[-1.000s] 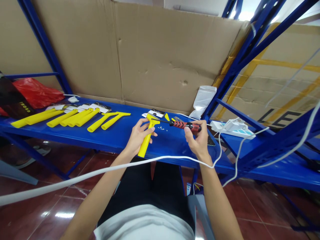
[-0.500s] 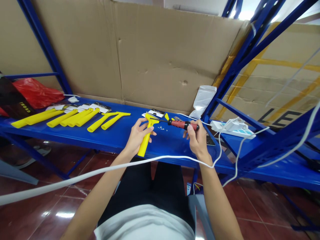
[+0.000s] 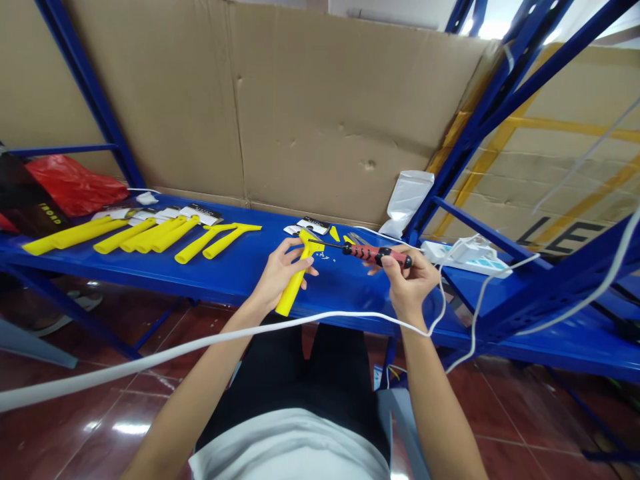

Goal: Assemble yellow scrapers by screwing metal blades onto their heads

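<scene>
Yellow handles [image 3: 167, 237] lie side by side on the tabletop [image 3: 235, 280], probably set apart from the work; the left hand [image 3: 280, 267] is clamped round a yellow tool [image 3: 294, 287] above the front part, seemingly steadying its head; the screwdriver [image 3: 373, 254] points into that head, pinched in the right hand [image 3: 410, 283], apparently for aim.

A white top [image 3: 295, 448] is worn, its cloth gathered in front into soft, rounded folds that are shaded with grey. Beneath it — in strong contrast — plain black trousers [image 3: 273, 377] are seen, their finer details lost in the darkness of the fabric. The left forearm [image 3: 200, 393] and right forearm [image 3: 440, 393] are kept uncovered, as are the left hand [image 3: 277, 272] and right hand [image 3: 411, 283], both bare.
</scene>
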The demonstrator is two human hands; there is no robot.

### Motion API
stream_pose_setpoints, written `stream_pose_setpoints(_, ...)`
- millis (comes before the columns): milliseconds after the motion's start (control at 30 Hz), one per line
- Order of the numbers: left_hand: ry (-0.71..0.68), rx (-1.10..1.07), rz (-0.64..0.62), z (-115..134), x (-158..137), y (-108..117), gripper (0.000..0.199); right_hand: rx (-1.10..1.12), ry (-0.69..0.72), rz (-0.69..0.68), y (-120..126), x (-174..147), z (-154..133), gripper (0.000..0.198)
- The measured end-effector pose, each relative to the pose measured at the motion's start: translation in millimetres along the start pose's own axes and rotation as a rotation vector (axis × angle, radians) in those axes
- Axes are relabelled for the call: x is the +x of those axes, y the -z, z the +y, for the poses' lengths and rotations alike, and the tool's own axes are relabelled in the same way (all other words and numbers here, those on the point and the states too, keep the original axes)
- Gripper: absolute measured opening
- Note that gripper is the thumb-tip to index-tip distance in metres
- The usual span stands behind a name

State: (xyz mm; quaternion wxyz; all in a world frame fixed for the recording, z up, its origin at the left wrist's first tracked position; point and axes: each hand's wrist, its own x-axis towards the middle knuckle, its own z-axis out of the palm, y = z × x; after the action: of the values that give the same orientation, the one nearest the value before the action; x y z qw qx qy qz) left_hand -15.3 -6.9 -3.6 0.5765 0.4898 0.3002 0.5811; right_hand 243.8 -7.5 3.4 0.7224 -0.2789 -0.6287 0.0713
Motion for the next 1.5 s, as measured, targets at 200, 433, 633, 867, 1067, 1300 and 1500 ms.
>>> stream_pose_setpoints(200, -0.018, -0.011, 0.035, 0.4, -0.1, -0.4, 0.065, 0.020, 0.003, 0.070, -3.7, -0.6, 8.0, 0.043)
stream_pose_setpoints(433, -0.033, -0.005, 0.041, 0.0, -0.1, -0.4, 0.063, -0.241, -0.011, -0.109, 4.7, -2.8, 11.9, 0.036)
stream_pose_setpoints(633, -0.043, -0.012, 0.066, -0.1, 0.3, 0.6, 0.063, -0.280, 0.007, -0.184, 3.7, -2.2, 3.4, 0.037)
stream_pose_setpoints(867, -0.046, -0.021, 0.074, 0.5, -0.3, 0.8, 0.062, -0.360, -0.125, -0.204, 6.6, -1.3, 9.2, 0.039)
stream_pose_setpoints(1067, -0.047, -0.015, 0.073, -0.6, 0.3, 2.7, 0.059, -0.107, -0.082, -0.233, 1.0, -3.6, 7.4, 0.047)
stream_pose_setpoints(1300, -0.027, 0.008, 0.031, -1.7, 1.3, 1.8, 0.064, 0.001, -0.061, -0.144, -5.1, -5.7, 1.8, 0.037)
stream_pose_setpoints(1500, -0.031, 0.018, 0.026, -2.1, 1.4, 1.1, 0.065, -0.169, 0.006, -0.085, -2.0, -4.2, 7.0, 0.033)
